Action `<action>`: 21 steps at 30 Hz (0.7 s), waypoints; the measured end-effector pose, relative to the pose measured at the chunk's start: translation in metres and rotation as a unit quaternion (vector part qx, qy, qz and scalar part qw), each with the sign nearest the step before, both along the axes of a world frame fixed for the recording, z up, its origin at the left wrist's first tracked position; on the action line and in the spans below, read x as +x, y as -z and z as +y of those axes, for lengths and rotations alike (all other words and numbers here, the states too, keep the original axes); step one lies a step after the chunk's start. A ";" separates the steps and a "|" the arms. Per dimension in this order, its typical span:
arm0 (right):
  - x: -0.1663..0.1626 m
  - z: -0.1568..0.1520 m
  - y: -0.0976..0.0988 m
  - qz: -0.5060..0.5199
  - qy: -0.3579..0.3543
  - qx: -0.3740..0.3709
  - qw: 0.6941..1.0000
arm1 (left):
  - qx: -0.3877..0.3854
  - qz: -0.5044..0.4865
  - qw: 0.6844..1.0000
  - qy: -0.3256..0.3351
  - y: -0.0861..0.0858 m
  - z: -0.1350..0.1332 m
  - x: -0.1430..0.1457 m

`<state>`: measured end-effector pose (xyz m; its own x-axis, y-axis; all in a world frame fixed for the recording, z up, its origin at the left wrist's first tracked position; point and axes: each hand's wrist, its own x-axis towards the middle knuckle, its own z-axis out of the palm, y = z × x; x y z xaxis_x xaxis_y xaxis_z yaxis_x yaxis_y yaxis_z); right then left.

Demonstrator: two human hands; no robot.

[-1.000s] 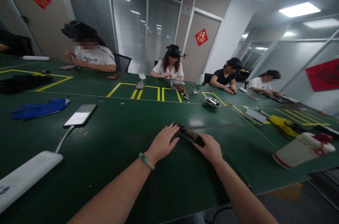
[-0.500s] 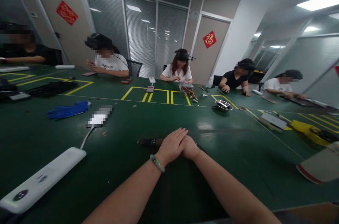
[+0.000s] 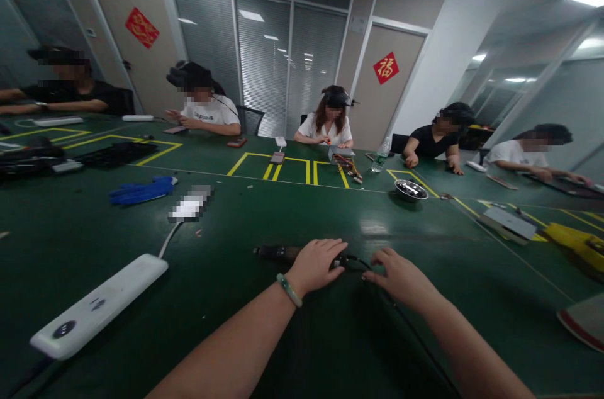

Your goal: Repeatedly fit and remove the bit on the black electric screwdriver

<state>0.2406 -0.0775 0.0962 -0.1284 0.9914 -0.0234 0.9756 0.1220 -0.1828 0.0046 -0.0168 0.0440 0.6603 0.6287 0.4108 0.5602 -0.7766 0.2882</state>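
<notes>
A dark electric screwdriver (image 3: 278, 253) lies sideways on the green table, its tip pointing left. My left hand (image 3: 317, 265), with a green bangle at the wrist, is over its rear part, the fingers on the far side and the thumb on the near side. The tool's black cord (image 3: 356, 258) leaves that end and runs under my right hand (image 3: 401, 276). This right hand is open, its thumb and fingers apart around the cord, and its palm is hidden.
A white power strip (image 3: 101, 304) lies at the left, near a blue glove (image 3: 143, 190). Farther off are a metal bowl (image 3: 411, 191), a plastic bottle (image 3: 380, 155) and a grey box with wires (image 3: 340, 152). Several people sit along the far side. A pale container (image 3: 585, 320) is at right.
My hands have come apart from being clasped together. The right hand moved right to the cord, while the left stayed over the screwdriver. The view shifted slightly left.
</notes>
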 end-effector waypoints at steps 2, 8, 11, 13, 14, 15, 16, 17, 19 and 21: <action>0.014 -0.012 -0.002 0.009 0.008 -0.042 0.999 | -0.008 0.013 1.000 0.005 0.001 -0.001 0.003; 0.017 -0.026 0.009 0.087 -0.042 -0.126 0.987 | -0.013 0.022 1.000 -0.014 0.003 -0.004 0.010; 0.008 -0.025 0.017 0.113 -0.056 -0.125 0.984 | -0.008 0.027 0.999 -0.016 0.002 -0.005 0.010; 0.001 -0.023 0.022 0.143 -0.058 -0.147 0.977 | -0.005 0.033 0.999 -0.018 0.002 -0.005 0.010; -0.003 -0.022 0.024 0.159 -0.055 -0.163 0.972 | -0.004 0.037 0.999 -0.021 0.001 -0.005 0.010; -0.007 -0.021 0.026 0.172 -0.050 -0.179 0.967 | -0.003 0.040 0.999 -0.023 0.001 -0.005 0.011; -0.010 -0.020 0.027 0.179 -0.045 -0.188 0.965 | -0.001 0.042 0.999 -0.024 0.001 -0.004 0.011; -0.012 -0.018 0.028 0.181 -0.043 -0.190 0.964 | 0.000 0.044 0.999 -0.025 0.001 -0.004 0.011; -0.015 -0.013 0.028 0.177 -0.048 -0.180 0.966 | 0.001 0.045 0.999 -0.025 0.002 -0.004 0.011; -0.016 -0.007 0.027 0.188 -0.066 -0.177 0.964 | 0.001 0.048 0.999 -0.023 0.002 -0.004 0.011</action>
<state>0.2247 -0.0845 0.0695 -0.3177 0.9045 -0.2844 0.8126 0.1052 -0.5732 0.0157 -0.0206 0.0418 0.6675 0.6580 0.3485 0.6199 -0.7504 0.2295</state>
